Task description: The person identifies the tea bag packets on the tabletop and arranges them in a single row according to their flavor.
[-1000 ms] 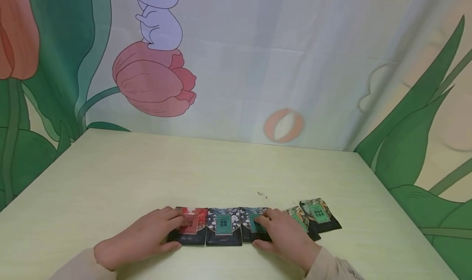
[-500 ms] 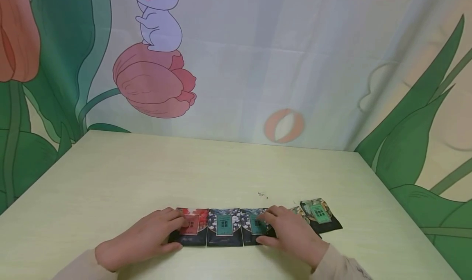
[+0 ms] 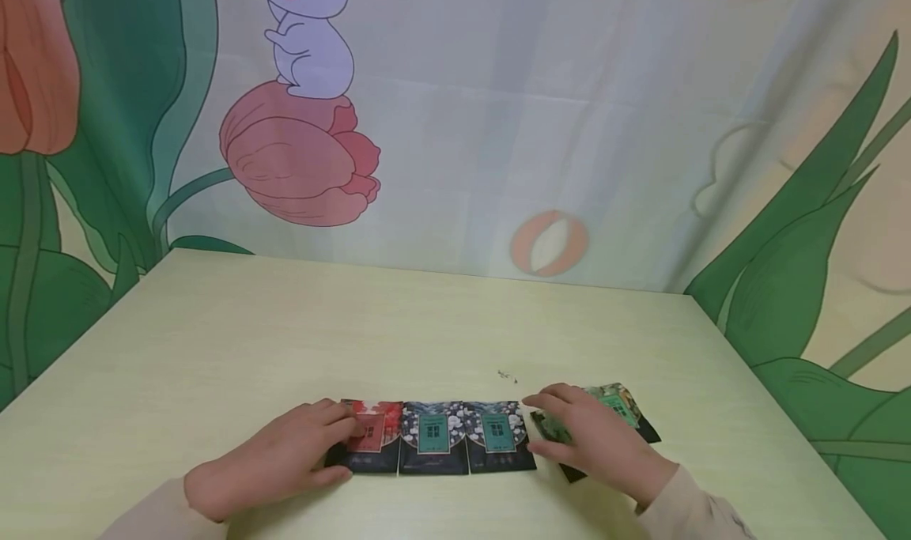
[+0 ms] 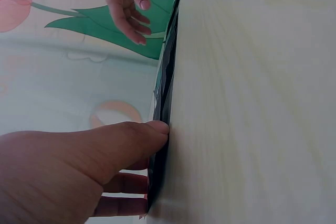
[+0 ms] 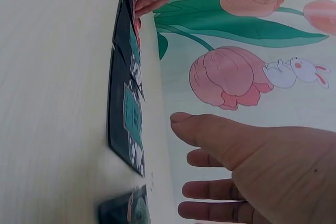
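In the head view, three flat, dark-bottomed sachets lie side by side in a row. My left hand (image 3: pixel 277 457) rests on the leftmost, a red-printed sachet (image 3: pixel 380 439), fingers on its face and thumb (image 4: pixel 149 134) at its near edge. The middle sachet (image 3: pixel 433 437) and the right one (image 3: pixel 500 439) share a blue-and-white floral print with a teal label. My right hand (image 3: pixel 601 449) hovers with extended fingers over a green-printed sachet (image 3: pixel 548 427), partly covering it. Behind this hand lies another green-printed sachet (image 3: pixel 621 402), tilted. In the right wrist view the fingers hold nothing.
The pale tabletop (image 3: pixel 398 326) runs back to a printed curtain (image 3: pixel 455 129) with tulips and a rabbit. Small dark marks (image 3: pixel 507 376) show on the table behind the row.
My right hand has left the right floral sachet and moved right over the green-printed one, which has turned and sits apart from the row. My left hand has stayed on the red sachet.
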Available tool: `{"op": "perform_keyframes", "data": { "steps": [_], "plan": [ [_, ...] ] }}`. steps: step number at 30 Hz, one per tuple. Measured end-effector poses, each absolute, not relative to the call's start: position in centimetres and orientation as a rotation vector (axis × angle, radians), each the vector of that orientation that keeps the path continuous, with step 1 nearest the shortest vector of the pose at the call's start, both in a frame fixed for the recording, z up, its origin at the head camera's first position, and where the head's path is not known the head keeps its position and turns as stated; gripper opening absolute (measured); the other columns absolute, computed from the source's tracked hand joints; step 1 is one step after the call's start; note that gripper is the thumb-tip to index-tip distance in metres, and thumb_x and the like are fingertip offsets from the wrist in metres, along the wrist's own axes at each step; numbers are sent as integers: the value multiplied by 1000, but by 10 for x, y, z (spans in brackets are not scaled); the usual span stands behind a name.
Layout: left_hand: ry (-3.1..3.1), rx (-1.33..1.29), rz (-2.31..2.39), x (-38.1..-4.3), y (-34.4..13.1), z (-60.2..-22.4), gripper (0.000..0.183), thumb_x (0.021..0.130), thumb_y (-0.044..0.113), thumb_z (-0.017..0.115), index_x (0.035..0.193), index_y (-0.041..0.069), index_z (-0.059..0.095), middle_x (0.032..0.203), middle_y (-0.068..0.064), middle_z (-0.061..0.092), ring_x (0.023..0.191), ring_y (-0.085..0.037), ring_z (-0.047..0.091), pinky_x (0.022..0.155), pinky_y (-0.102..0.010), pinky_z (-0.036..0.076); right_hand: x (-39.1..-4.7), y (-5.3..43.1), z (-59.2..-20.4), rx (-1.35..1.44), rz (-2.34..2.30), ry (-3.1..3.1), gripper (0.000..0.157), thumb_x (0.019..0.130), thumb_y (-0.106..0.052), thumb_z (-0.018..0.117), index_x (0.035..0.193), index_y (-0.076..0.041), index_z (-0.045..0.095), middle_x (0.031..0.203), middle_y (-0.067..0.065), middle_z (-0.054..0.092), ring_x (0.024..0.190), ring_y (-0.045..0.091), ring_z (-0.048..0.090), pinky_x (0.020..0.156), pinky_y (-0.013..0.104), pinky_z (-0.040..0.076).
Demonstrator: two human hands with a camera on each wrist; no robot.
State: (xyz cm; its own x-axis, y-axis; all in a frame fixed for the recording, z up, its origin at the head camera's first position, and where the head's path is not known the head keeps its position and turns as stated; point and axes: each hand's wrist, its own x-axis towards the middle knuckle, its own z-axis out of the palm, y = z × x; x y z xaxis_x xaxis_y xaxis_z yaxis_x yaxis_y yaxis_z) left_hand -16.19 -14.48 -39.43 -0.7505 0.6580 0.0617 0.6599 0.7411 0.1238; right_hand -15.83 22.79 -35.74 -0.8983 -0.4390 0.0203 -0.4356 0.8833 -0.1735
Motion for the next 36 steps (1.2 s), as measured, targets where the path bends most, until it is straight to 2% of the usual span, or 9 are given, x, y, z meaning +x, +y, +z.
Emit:
{"op": "perform_keyframes", "data": {
  "steps": [8,15,22,36],
  "plan": [
    [-2917,-1113,-216,-162,-145,-395,45,80,41,74,116,16,63,113,2,62,100,-14,55,90,-39,52,-158,253,-367,-724,-261,3029,47,83,-38,73,122,-14,64,126,7,60,113,28,60,91,46,52],
    [-2925,-1101,-209,-162,-144,-394,46,79,41,75,115,15,64,113,1,62,100,-15,56,90,-40,52,-153,273,-372,-707,-285,2962,50,79,-37,77,120,-13,64,135,10,55,122,34,55,94,50,50],
    [-2935,-1085,-202,-162,-144,-395,46,78,42,76,114,16,65,111,2,62,97,-13,55,88,-38,53,-148,283,-376,-763,-212,2936,55,77,-28,79,127,-14,61,142,7,51,122,33,55,93,47,51],
    [-2932,-1089,-187,-162,-144,-395,46,79,42,76,114,16,64,112,2,62,99,-14,54,89,-39,53,-148,279,-381,-721,-240,2978,53,81,-40,73,127,-15,62,133,9,58,121,34,56,97,52,48]
  ]
}}
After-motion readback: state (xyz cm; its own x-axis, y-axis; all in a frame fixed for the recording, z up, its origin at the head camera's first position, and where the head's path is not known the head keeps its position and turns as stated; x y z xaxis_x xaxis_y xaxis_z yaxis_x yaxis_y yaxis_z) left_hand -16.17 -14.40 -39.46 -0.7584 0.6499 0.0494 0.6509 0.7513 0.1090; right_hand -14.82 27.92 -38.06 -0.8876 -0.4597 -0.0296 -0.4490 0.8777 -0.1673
